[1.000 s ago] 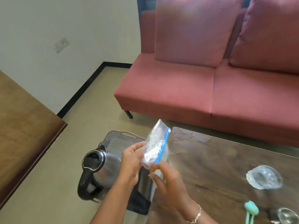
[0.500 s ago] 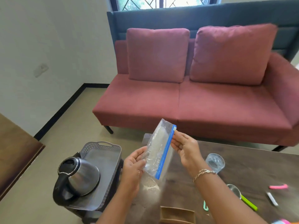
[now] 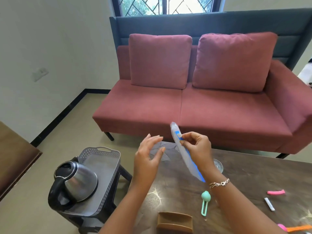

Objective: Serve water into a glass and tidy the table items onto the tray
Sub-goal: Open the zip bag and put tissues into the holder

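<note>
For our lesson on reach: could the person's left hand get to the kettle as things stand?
Probably yes: the left hand is open and empty; the kettle stands on the tray nearby, nothing between.

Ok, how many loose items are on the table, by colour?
Clear glass: 1
Teal clip: 1
Pink clip: 1
White tube: 1
Brown holder: 1
Pink-orange piece, cut off at edge: 1
Total: 6
Zip bag in right hand excluded.

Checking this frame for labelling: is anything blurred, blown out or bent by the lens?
Head view: left hand and zip bag are motion-blurred; the window is blown out; the kettle carries soft highlights; wide-lens distortion slants the sofa's grey back.
</note>
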{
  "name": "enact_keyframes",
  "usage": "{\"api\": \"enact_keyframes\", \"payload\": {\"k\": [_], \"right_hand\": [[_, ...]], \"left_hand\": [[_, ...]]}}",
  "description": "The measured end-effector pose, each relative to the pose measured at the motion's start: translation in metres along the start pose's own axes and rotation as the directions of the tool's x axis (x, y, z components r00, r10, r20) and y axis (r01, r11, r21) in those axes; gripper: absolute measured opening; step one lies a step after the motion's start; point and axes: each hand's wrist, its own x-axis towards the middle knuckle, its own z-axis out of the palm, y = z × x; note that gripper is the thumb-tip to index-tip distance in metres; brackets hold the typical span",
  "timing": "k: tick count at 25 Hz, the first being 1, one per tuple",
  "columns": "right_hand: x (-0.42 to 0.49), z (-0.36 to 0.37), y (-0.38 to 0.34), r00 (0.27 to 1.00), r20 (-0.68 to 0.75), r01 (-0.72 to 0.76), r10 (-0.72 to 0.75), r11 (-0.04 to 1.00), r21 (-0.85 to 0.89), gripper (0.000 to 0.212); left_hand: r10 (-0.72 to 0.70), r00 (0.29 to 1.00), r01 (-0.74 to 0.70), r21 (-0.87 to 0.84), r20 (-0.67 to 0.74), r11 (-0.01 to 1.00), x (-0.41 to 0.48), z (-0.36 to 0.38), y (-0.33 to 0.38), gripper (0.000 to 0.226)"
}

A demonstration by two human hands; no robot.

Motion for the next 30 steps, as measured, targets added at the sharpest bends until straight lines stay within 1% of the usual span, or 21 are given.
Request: {"api": "enact_keyframes", "payload": {"k": [2, 4, 7, 10, 13, 16, 20, 22, 24, 27, 30], "right_hand": [[-0.008, -0.005, -0.003, 0.990, 0.026, 0.143, -0.141, 0.981, -0.127, 0.010], [-0.013, -0.008, -0.005, 0.965, 0.062, 0.264, -0.256, 0.944, -0.199, 0.013], [-0.017, -0.014, -0.004, 0.913, 0.107, 0.409, -0.394, 0.876, -0.255, 0.010], [-0.021, -0.016, -0.003, 0.883, 0.112, 0.468, -0.455, 0.842, -0.267, 0.010], [-0.024, -0.017, -0.002, 0.868, 0.168, 0.496, -0.468, 0.833, -0.245, 0.012], [-0.029, -0.018, -0.001, 0.863, 0.266, 0.479, -0.429, 0.863, -0.162, 0.023], [-0.032, -0.017, -0.002, 0.866, 0.236, 0.463, -0.440, 0.885, -0.050, 0.031], [-0.032, -0.019, -0.004, 0.863, 0.238, 0.459, -0.445, 0.889, 0.000, 0.030], [-0.032, -0.019, -0.005, 0.862, 0.239, 0.461, -0.448, 0.888, 0.004, 0.029], [-0.031, -0.016, -0.004, 0.867, 0.205, 0.471, -0.454, 0.881, -0.037, 0.028], [-0.030, -0.020, 0.002, 0.885, 0.171, 0.450, -0.433, 0.890, -0.077, 0.018]], "left_hand": [[0.061, 0.998, -0.060, -0.027, 0.028, 0.998, 0.007, 0.007, 0.008, 0.030], [0.087, 0.995, -0.083, -0.072, 0.056, 0.994, 0.009, 0.015, 0.011, 0.030], [0.024, 0.998, -0.017, -0.135, 0.055, 0.991, 0.001, 0.025, 0.010, 0.020], [-0.051, 0.999, 0.051, -0.254, 0.007, 0.966, -0.008, 0.026, 0.007, 0.022], [-0.045, 0.999, 0.037, -0.279, -0.021, 0.959, -0.011, 0.024, 0.005, 0.021], [-0.030, 1.000, 0.027, -0.325, -0.005, 0.945, -0.012, 0.022, 0.005, 0.024], [0.004, 0.995, 0.038, -0.421, 0.097, 0.906, -0.012, 0.016, 0.004, 0.006], [0.026, 0.992, 0.029, -0.419, 0.124, 0.907, -0.011, 0.014, 0.004, 0.007], [0.035, 0.992, 0.019, -0.420, 0.120, 0.907, -0.012, 0.013, 0.004, 0.011], [0.039, 0.997, -0.005, -0.415, 0.074, 0.910, -0.013, 0.014, 0.005, 0.013], [0.051, 0.998, -0.039, -0.381, 0.022, 0.924, -0.011, 0.011, 0.004, 0.012]]}}
